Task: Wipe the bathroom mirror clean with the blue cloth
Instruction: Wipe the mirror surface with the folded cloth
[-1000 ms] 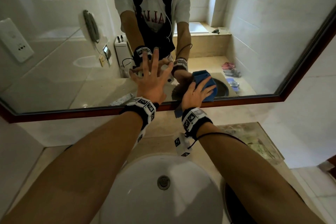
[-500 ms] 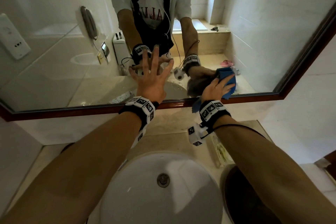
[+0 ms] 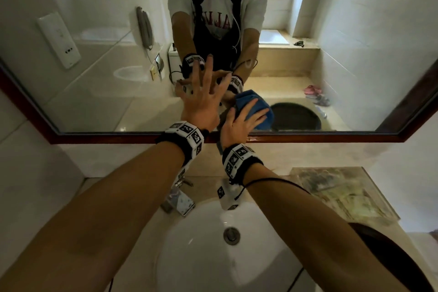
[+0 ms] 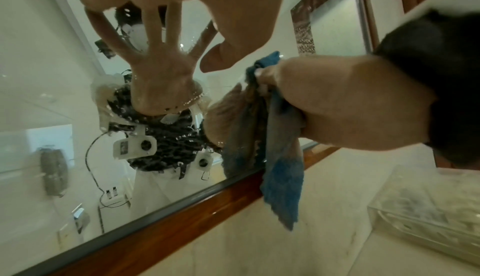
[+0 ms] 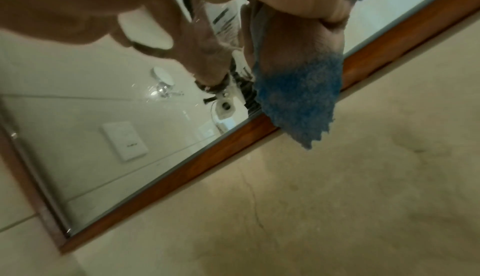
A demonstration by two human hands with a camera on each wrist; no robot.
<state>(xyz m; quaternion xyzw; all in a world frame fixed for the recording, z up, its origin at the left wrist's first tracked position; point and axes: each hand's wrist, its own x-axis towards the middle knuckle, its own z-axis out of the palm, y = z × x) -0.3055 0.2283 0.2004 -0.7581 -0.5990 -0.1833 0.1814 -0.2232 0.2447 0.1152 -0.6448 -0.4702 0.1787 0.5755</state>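
The mirror (image 3: pixel 106 92) hangs over the counter in a brown wooden frame (image 3: pixel 331 137). My left hand (image 3: pixel 201 99) lies flat on the glass near its lower edge with the fingers spread, holding nothing. Right beside it my right hand (image 3: pixel 241 121) presses the bunched blue cloth (image 3: pixel 265 116) against the glass with straight fingers. In the left wrist view the left hand (image 4: pixel 207 14) meets its reflection, and a corner of the cloth (image 4: pixel 283 178) hangs under the right hand (image 4: pixel 337 100) across the frame. The right wrist view shows the same hanging cloth (image 5: pixel 298 96) against the mirror (image 5: pixel 103 116).
A white basin (image 3: pixel 201 256) with a chrome faucet (image 3: pixel 180 199) sits directly below my arms. A clear tray (image 3: pixel 343 194) lies on the stone counter to the right, and a dark round object (image 3: pixel 391 256) lies at the bottom right. Tiled walls flank the mirror.
My right hand slid the cloth to the right along the lower glass, then back left until it sits close to my left hand. The left hand has stayed pressed on the mirror.
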